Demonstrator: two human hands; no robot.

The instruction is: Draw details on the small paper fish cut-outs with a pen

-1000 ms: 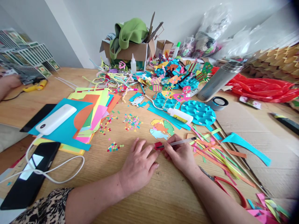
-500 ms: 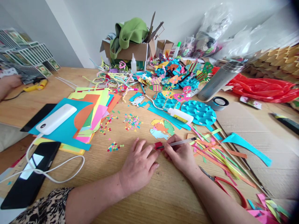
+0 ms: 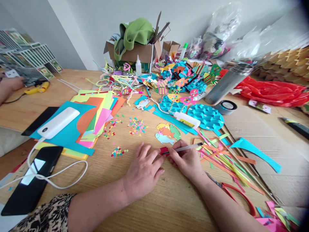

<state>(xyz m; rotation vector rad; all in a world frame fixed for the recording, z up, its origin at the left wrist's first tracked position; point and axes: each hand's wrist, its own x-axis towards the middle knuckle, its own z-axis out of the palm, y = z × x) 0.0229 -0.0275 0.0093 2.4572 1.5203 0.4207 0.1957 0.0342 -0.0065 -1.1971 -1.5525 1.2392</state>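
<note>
My right hand (image 3: pixel 185 161) pinches a slim pen (image 3: pixel 188 147), its tip at a small red paper piece (image 3: pixel 164 150) on the table. My left hand (image 3: pixel 144 170) lies with fingers spread, its fingertips at the left edge of that red piece. Just beyond are several paper fish cutouts, a light blue fish (image 3: pixel 164 138) nearest. Left of them lie small heaps of paper confetti (image 3: pixel 137 125) and round paper dots (image 3: pixel 118 151). Red-handled scissors (image 3: pixel 238 193) rest beside my right forearm, partly hidden by it.
On the left are coloured paper sheets (image 3: pixel 65 112), a white power bank (image 3: pixel 58 122) and a black phone (image 3: pixel 31 180). A glue bottle (image 3: pixel 185 120), blue discs (image 3: pixel 205 116) and a steel flask (image 3: pixel 228 83) stand or lie behind. Paper strips (image 3: pixel 224 161) spread rightward. Another person's hand (image 3: pixel 12 83) is far left.
My two hands, the pen and the red paper stay nearly in place. At far left, the other person's hand has shifted slightly, now with a white card showing.
</note>
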